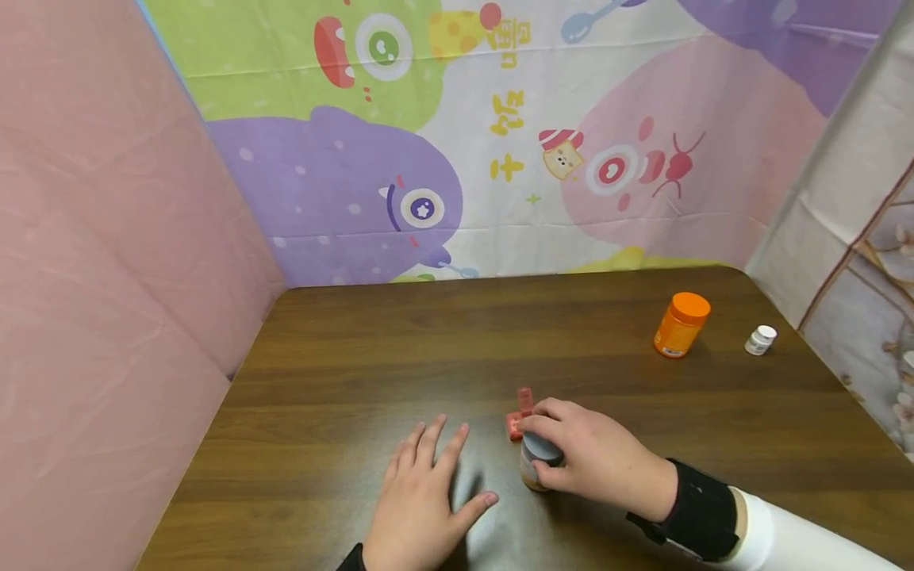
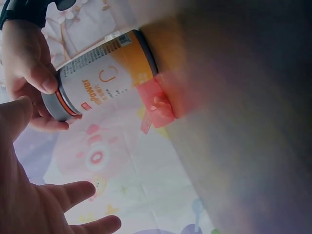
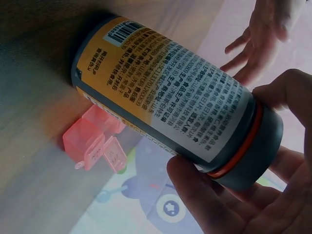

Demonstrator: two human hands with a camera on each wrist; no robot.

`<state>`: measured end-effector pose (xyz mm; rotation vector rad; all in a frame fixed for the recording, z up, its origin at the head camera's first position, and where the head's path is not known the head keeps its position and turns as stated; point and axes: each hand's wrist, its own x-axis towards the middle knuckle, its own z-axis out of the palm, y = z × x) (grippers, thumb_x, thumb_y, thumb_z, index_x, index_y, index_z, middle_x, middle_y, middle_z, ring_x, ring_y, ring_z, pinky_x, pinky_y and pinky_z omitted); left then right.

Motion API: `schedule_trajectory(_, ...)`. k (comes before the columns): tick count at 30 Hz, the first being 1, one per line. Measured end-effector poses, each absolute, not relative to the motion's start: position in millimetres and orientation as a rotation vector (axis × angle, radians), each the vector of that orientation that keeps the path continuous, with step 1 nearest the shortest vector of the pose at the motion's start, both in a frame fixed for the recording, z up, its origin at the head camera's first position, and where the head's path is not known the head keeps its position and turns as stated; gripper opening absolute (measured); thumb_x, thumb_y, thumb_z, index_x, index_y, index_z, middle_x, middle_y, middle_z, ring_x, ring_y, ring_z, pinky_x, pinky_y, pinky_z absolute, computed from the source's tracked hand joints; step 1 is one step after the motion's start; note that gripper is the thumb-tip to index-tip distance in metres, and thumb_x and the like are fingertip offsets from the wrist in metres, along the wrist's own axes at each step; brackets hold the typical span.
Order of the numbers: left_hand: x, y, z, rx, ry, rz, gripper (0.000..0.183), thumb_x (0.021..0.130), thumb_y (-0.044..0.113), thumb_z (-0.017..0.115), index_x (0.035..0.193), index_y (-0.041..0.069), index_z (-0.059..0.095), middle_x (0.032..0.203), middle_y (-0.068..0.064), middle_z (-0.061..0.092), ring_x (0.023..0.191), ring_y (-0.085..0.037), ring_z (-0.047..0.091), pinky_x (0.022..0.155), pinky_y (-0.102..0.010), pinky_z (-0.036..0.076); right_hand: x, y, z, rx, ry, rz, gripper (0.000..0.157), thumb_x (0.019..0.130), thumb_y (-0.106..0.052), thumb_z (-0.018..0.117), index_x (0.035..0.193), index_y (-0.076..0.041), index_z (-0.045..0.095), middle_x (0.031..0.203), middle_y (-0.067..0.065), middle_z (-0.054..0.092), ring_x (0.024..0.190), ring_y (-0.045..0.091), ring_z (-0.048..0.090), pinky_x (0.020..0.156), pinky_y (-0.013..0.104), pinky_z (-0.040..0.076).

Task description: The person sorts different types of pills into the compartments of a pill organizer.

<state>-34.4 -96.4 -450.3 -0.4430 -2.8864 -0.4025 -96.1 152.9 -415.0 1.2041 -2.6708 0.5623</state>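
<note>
My right hand (image 1: pixel 596 456) grips a supplement bottle (image 3: pixel 161 92) by its dark grey cap (image 1: pixel 543 449), thumb and fingers round it. White and orange labelling covers the bottle, and it stands upright on the table. Right behind it is a small red translucent pill box (image 3: pixel 90 136) with one lid (image 1: pixel 525 399) raised; the bottle and hand partly cover the box in the head view. To the left, my left hand (image 1: pixel 421 500) is spread with straight fingers and holds nothing. In the left wrist view, its fingers (image 2: pixel 73 195) are apart from the bottle.
An orange jar (image 1: pixel 681 325) with an orange lid stands at the back right of the wooden table (image 1: pixel 371 341). Beside it, nearer the right edge, is a small white bottle (image 1: pixel 760 340). A cartoon-printed cloth (image 1: pixel 514 230) hangs behind the table, and a pink cloth (image 1: pixel 107 317) on the left.
</note>
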Motion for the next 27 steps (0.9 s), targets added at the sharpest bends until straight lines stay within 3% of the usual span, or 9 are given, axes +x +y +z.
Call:
schedule_trajectory(5, -40, -94, -451, -0.476, -2.877, -0.439, 0.083, 0.082, 0.072, 0.054, 0.147, 0.022, 0.041, 0.149, -0.01, 0.035, 0.131, -0.032, 0.03, 0.099, -0.058, 0.035, -98, 154, -415, 1.203, -2.655, 0.58, 0.035, 0.078, -0.029, 0.073, 0.112, -0.022, 0.066, 0.105, -0.008, 0.057, 0.08, 0.003, 0.052, 0.066, 0.026, 0.054)
schedule_trajectory(13, -57, -72, -450, -0.62, -2.946, -0.823, 0.078, 0.084, 0.059, 0.065, 0.144, 0.014, 0.044, 0.141, -0.006, 0.048, 0.123, -0.02, 0.044, 0.095, -0.048, 0.045, -98, 157, -416, 1.188, -2.68, 0.63, 0.036, 0.08, -0.029, 0.075, 0.114, -0.023, 0.066, 0.104, -0.009, 0.055, 0.078, 0.003, 0.051, 0.064, 0.023, 0.053)
schedule_trajectory(20, -68, -39, -454, -0.71, -2.942, -1.101, 0.073, 0.082, 0.05, 0.072, 0.142, 0.019, 0.044, 0.129, 0.004, 0.056, 0.11, -0.009, 0.053, 0.087, -0.039, 0.051, -94, 159, -417, 1.152, -2.736, 0.692, 0.047, 0.082, -0.036, 0.076, 0.125, -0.02, 0.065, 0.1, -0.01, 0.054, 0.073, 0.002, 0.05, 0.061, 0.021, 0.05)
schedule_trajectory(27, -78, -21, -465, -0.674, -2.89, -1.158, 0.061, 0.079, 0.042, 0.077, 0.129, 0.017, 0.055, 0.116, 0.002, 0.063, 0.099, -0.005, 0.056, 0.082, -0.033, 0.052, -89, 157, -420, 1.075, -2.74, 0.67, 0.048, 0.081, -0.044, 0.075, 0.121, -0.02, 0.065, 0.101, -0.009, 0.055, 0.076, 0.003, 0.051, 0.063, 0.024, 0.05)
